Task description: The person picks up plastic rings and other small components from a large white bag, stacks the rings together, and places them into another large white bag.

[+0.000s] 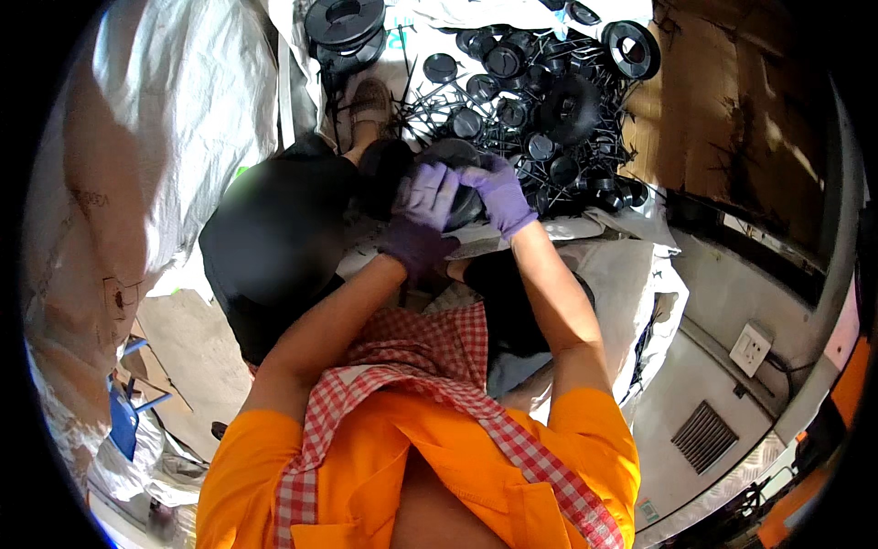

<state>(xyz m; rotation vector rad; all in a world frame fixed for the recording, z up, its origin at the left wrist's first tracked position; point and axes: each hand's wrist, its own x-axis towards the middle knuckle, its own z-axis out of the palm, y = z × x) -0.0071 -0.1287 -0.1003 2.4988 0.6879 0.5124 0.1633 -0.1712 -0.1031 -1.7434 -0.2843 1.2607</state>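
I wear purple gloves on both hands. Between them, above my lap, is a round black plastic disc point(465, 209), partly hidden by my fingers. My left hand point(423, 203) grips its left side, the fingers lying over its face. The fingers of my right hand point(498, 194) are bent and closed on its upper right rim. Just beyond, a heap of black plastic parts point(540, 146) holds round caps, rings and thin stick-like pieces on a white sheet. A large black ring point(569, 108) lies on top of that heap.
Two wide black discs point(344, 23) are stacked at the far left. A black ring point(631, 49) rests by the cardboard point(713, 101) on the right. White woven sacks point(174, 119) rise at left. A white socket box point(750, 349) sits on the panel at lower right.
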